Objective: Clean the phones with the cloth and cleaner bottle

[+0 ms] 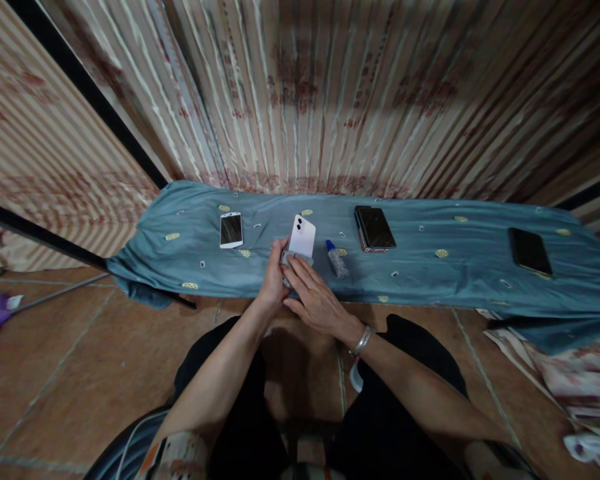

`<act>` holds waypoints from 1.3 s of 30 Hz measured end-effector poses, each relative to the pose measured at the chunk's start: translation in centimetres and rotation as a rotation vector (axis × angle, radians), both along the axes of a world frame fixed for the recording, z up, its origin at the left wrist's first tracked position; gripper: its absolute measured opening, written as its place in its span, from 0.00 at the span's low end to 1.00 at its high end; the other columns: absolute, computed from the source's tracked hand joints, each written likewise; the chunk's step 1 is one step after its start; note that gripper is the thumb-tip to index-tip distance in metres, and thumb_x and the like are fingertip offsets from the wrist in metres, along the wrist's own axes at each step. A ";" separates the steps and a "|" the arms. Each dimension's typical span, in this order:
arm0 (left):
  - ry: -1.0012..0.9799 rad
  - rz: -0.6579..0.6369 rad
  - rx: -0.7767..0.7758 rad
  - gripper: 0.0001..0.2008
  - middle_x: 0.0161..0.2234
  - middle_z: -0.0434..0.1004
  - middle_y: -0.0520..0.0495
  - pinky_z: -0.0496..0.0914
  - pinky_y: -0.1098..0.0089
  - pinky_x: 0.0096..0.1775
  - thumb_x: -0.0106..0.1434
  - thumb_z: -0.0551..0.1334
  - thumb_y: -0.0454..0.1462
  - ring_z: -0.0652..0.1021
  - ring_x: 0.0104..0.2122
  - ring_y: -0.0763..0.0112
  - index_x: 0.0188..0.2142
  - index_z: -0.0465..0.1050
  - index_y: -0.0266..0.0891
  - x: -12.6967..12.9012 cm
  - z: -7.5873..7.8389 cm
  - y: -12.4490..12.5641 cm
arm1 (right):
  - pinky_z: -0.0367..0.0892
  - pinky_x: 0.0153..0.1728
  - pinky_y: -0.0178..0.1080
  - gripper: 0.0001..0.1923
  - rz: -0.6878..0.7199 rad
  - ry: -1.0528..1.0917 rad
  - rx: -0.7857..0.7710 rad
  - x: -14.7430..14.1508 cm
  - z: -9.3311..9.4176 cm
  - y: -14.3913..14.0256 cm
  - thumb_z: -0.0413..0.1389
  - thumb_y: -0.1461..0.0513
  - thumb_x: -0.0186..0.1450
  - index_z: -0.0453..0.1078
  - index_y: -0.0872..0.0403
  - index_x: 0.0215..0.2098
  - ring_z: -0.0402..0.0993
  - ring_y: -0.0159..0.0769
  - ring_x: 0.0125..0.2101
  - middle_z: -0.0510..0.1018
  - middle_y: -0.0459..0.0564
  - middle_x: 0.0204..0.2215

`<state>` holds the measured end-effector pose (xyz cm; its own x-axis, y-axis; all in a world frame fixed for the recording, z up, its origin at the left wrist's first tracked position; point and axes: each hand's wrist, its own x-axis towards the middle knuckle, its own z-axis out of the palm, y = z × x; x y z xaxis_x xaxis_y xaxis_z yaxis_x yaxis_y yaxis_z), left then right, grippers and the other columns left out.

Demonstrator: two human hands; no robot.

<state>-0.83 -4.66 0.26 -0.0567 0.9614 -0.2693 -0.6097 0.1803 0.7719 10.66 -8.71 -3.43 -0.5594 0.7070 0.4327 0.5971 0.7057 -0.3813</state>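
Low bench under blue-grey patterned cloth (430, 273). Left to right on it: white-framed phone (231, 230), white dual-camera phone (303, 236) between both hands, small blue-capped bottle (337, 259), dark stacked phones (375, 229), black phone (530, 251) far right.

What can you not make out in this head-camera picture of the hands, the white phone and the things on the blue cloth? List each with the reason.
- White phone: screen side faces away, lower end hidden by both hands.
- Grey cloth: mostly hidden by the left hand and right hand.
- Small bottle: label too small to read.
- Blue cloth: hides what it lies on.
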 end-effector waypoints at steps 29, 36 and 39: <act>-0.167 -0.032 -0.064 0.25 0.38 0.82 0.41 0.72 0.58 0.50 0.65 0.53 0.55 0.80 0.46 0.55 0.39 0.75 0.38 -2.3 0.8 0.5 | 0.54 0.65 0.56 0.32 -0.015 -0.162 0.125 0.2 0.0 0.0 0.52 0.54 0.70 0.53 0.54 0.68 0.41 0.49 0.70 0.56 0.57 0.69; -0.153 -0.079 -0.085 0.26 0.39 0.82 0.40 0.73 0.55 0.49 0.63 0.54 0.58 0.80 0.46 0.53 0.37 0.76 0.38 -2.3 0.6 0.4 | 0.55 0.65 0.56 0.33 0.018 -0.167 0.130 0.4 0.3 0.1 0.56 0.57 0.68 0.53 0.51 0.69 0.43 0.48 0.70 0.58 0.55 0.68; -0.168 -0.080 -0.086 0.27 0.40 0.82 0.39 0.72 0.55 0.51 0.64 0.53 0.57 0.79 0.47 0.53 0.39 0.76 0.37 -2.8 0.7 0.6 | 0.55 0.65 0.56 0.33 0.020 -0.170 0.133 0.7 0.4 0.2 0.56 0.58 0.68 0.53 0.50 0.68 0.43 0.48 0.70 0.58 0.54 0.68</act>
